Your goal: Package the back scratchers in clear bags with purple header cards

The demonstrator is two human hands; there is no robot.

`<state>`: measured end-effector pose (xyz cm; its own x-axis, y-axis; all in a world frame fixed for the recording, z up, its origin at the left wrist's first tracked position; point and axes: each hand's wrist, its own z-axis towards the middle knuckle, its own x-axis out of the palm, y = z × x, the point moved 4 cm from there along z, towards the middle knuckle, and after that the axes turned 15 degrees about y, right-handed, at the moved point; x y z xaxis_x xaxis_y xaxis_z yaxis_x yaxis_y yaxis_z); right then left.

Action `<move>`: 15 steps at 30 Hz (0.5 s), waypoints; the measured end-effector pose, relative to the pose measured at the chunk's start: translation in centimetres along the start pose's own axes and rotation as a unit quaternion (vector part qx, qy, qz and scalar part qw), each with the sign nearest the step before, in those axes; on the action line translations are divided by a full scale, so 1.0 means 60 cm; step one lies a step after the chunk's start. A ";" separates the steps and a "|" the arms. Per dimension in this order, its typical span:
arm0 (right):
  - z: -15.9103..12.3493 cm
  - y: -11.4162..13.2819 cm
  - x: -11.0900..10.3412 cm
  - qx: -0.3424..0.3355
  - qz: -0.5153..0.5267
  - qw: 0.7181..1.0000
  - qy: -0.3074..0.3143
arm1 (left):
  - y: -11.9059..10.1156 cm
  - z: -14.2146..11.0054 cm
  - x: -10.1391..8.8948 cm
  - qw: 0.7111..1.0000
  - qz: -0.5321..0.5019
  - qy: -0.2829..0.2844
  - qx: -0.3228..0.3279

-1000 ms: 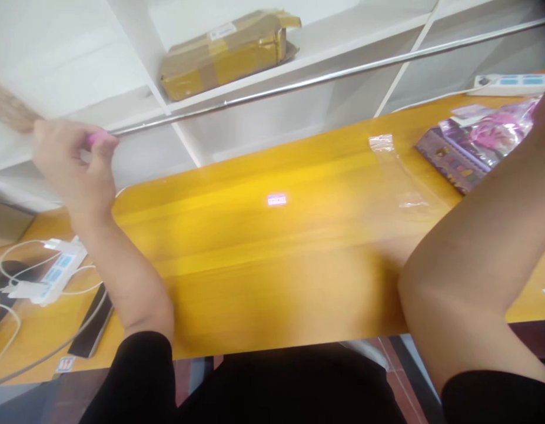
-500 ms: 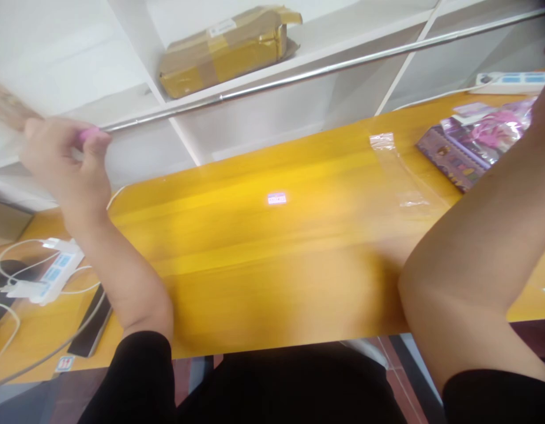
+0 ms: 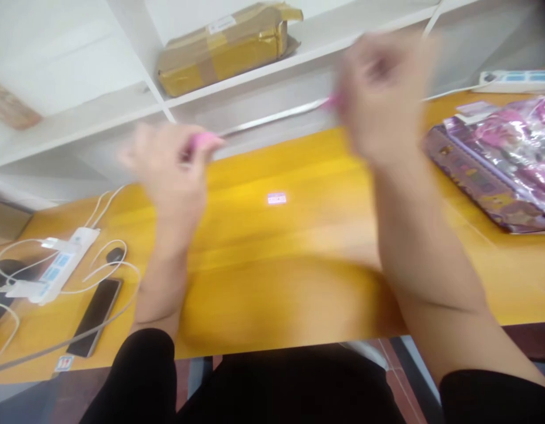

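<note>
A silver telescopic rod (image 3: 276, 119) with pink ends spans the gap between my two hands, above the far edge of the table. My left hand (image 3: 170, 165) is closed around its left pink end. Higher and to the right, my right hand (image 3: 382, 100) is blurred by motion, with its fingers curled round the other pink end. Both forearms reach forward over the yellow wooden table (image 3: 272, 247). The parts of the rod inside the fists are hidden.
A taped cardboard box (image 3: 228, 50) lies on the white shelf behind. Right of my arm are a purple patterned box (image 3: 479, 182) and shiny pink plastic packaging (image 3: 515, 135). At left lie a power strip (image 3: 63, 268), white cables and a dark phone (image 3: 96, 318).
My hands have come much closer together, the right one swinging left into full view and the left one moving right. The stretch of rod between them is far shorter.
</note>
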<state>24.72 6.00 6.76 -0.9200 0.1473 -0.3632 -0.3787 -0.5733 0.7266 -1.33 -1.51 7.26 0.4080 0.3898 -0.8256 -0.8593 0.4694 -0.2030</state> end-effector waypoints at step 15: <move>-0.032 0.003 0.079 -0.089 -0.132 0.979 0.129 | 0.051 0.008 0.046 0.999 0.026 0.024 -0.026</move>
<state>20.50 5.05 4.07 -0.7269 0.1143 -0.6772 -0.5556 -0.6774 0.4820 -2.69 1.36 4.62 0.3486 0.3732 -0.8598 -0.8942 0.4073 -0.1858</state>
